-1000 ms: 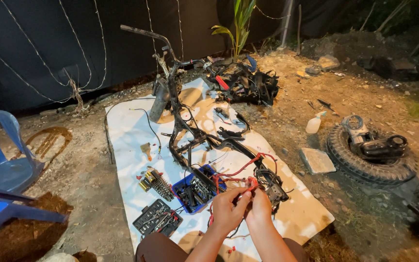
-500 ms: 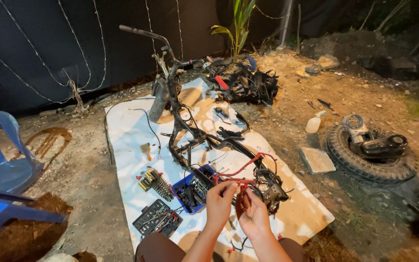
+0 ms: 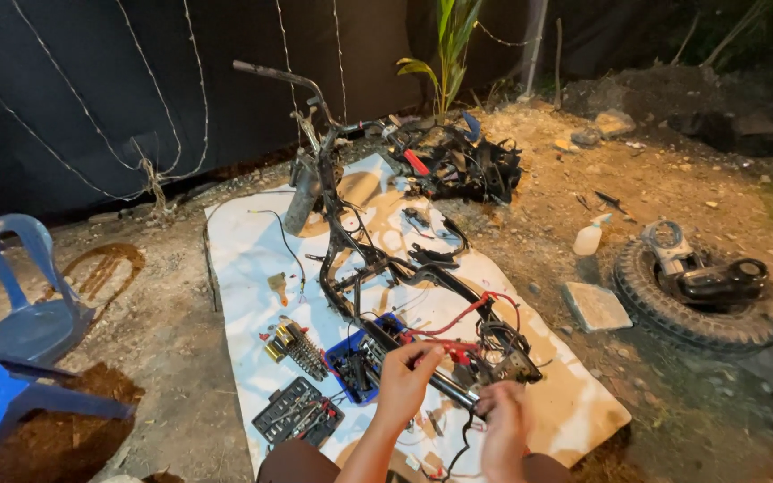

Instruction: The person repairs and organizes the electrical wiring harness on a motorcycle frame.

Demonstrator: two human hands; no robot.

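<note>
Both hands are working low in the head view, at the near end of a stripped frame (image 3: 378, 268) lying on a white sheet (image 3: 243, 259). Left hand (image 3: 402, 380) is pinching a red wire (image 3: 458, 315), fingers closed on it and lifting it off the frame, apparently to keep it taut and clear. Right hand (image 3: 500, 427) is blurring just beside a black tube (image 3: 445, 386); its fingers are curling in, but whether they are gripping anything I cannot tell. A blue tray (image 3: 357, 362), a socket rail (image 3: 297, 344) and a tool case (image 3: 300, 413) are sitting near the left hand, within easy reach. Further off, a tyre (image 3: 692, 315) is resting on the dirt to the right and blue chairs (image 3: 24, 313) are standing at the left.
</note>
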